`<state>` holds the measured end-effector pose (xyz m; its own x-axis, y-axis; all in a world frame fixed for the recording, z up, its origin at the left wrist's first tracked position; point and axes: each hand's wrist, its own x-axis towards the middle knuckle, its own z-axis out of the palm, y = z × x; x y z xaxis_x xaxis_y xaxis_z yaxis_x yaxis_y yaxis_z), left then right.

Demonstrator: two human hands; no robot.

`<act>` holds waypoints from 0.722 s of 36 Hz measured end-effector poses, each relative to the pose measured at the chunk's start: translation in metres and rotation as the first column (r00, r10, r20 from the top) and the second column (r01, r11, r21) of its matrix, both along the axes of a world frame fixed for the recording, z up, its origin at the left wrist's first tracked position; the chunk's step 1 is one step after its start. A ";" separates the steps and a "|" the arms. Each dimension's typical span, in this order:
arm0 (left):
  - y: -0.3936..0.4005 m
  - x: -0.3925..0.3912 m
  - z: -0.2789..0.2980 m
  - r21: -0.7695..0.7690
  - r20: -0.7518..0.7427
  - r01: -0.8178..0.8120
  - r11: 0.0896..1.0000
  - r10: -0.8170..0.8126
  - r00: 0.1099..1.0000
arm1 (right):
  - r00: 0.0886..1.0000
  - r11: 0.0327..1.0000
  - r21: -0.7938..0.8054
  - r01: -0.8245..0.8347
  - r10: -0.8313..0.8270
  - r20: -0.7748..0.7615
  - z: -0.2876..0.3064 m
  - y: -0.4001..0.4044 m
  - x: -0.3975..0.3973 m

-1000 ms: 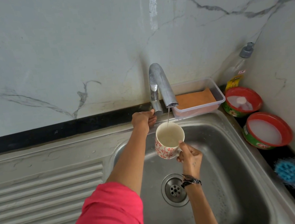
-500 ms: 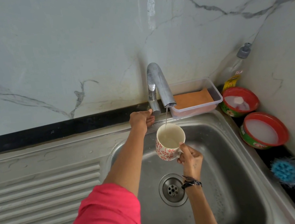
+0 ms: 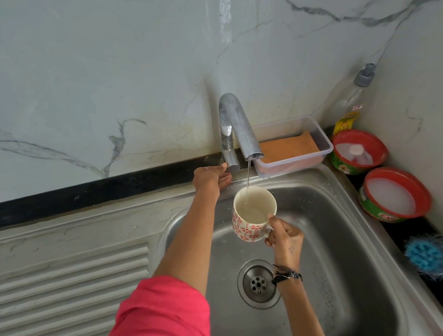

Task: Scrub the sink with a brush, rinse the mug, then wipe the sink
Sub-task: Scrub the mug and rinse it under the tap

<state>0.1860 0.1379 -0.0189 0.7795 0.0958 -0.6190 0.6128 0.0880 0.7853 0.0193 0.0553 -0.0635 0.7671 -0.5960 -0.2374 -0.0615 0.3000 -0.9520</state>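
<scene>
A white mug with a red flower pattern (image 3: 246, 227) hangs upright over the steel sink (image 3: 333, 238); my right hand (image 3: 285, 239) grips its handle. A thin stream of water runs from the chrome tap (image 3: 238, 127) into the mug, which holds some water. My left hand (image 3: 210, 178) is at the base of the tap, fingers curled around its small lever. The blue brush (image 3: 432, 257) lies on the dark counter right of the sink, bristles up. An orange cloth (image 3: 287, 148) sits in a clear plastic tray (image 3: 324, 139) behind the sink.
Two red-rimmed green tubs of white cleaning paste (image 3: 359, 150) (image 3: 394, 193) stand on the right counter, and a clear bottle with a grey cap (image 3: 355, 94) fills the corner. The drain (image 3: 258, 283) lies under my right wrist. A ribbed draining board (image 3: 64, 296) spreads left.
The mug has stayed under the running stream with its water level a little higher. Both hands keep their places; only the camera has shifted slightly.
</scene>
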 end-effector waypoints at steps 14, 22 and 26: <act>0.002 0.002 -0.001 -0.041 0.007 -0.018 0.999 0.019 1.000 | 1.000 1.000 -0.009 -0.005 0.005 -0.015 0.004 -0.001 0.000; 0.002 0.002 -0.001 -0.037 0.000 -0.024 0.999 0.024 1.000 | 1.000 1.000 0.011 0.018 -0.018 -0.012 0.002 -0.003 0.005; 0.001 0.001 0.001 -0.029 -0.006 -0.025 0.999 0.024 1.000 | 1.000 1.000 0.016 0.012 -0.012 -0.014 0.003 -0.002 0.005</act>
<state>0.1874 0.1394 -0.0183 0.7737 0.0969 -0.6261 0.6145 0.1257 0.7788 0.0243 0.0533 -0.0606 0.7565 -0.6013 -0.2572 -0.0706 0.3159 -0.9461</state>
